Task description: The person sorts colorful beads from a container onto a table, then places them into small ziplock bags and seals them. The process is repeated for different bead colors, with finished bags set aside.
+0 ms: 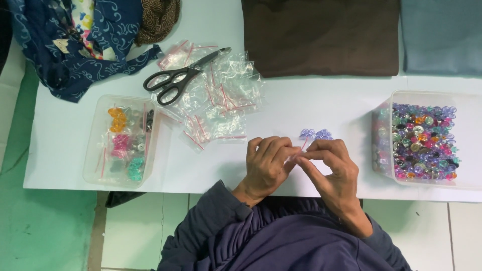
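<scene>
Both hands meet at the near edge of the white worktop. Left hand and right hand are curled, fingertips pinched together on a small clear bag with a red strip, held low and close for fine work (contents too small to tell). At 12 o'clock from the hands, just beyond them, lies a small cluster of pale purple buttons, within easy reach. At 3 o'clock a clear tub holds mixed coloured buttons. At 9 o'clock a second clear box holds filled bags by colour. At 11 o'clock, empty bags lie under black scissors.
</scene>
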